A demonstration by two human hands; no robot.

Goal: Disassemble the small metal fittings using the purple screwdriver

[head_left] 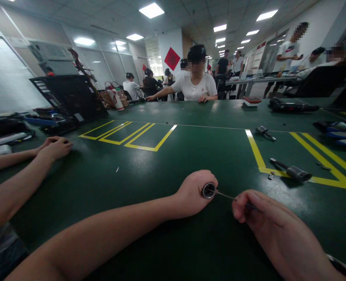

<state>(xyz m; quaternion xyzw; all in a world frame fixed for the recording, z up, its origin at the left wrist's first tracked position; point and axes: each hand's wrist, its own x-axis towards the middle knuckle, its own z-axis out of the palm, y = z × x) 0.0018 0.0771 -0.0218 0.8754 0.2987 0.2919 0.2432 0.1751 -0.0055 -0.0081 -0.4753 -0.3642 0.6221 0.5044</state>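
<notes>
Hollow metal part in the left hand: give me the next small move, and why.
Perhaps nudge the thin rod slightly while steadying the hollow metal part: the right hand pinches the rod, the left hand grips the part, and the rod reaches its open end.

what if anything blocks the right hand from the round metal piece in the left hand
Nothing visible does; only the thin rod in the right hand spans the gap to the round metal piece.
</notes>
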